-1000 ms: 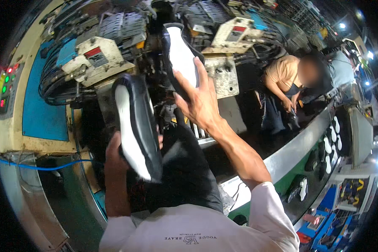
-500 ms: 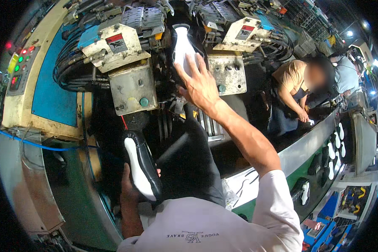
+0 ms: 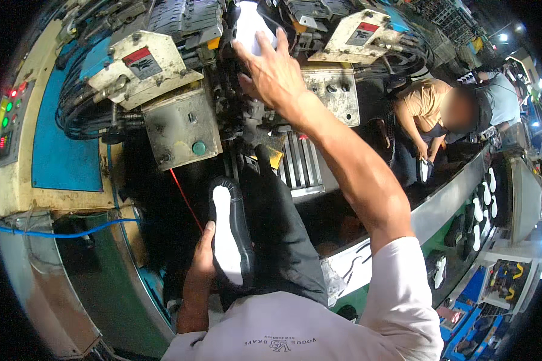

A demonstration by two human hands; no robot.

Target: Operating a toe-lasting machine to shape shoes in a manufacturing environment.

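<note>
The left hand [image 3: 203, 257] has its grip closed around the side of a glossy black shoe upper with a long white sole piece [image 3: 227, 237], held sole-up in front of dark fabric trousers [image 3: 290, 219]. The right hand [image 3: 275, 75] shows an open, spread grip, its fingertips resting on the white sole of a second black shoe upper [image 3: 245, 24], which lies between a grimy cream metal bracket [image 3: 147, 63] and a matching cream bracket [image 3: 356, 41]. Any closing of this machinery could pinch the fingers lying there; uneven fingertip pressure might skew the second upper, while a slackened left thumb could let the first slip.
</note>
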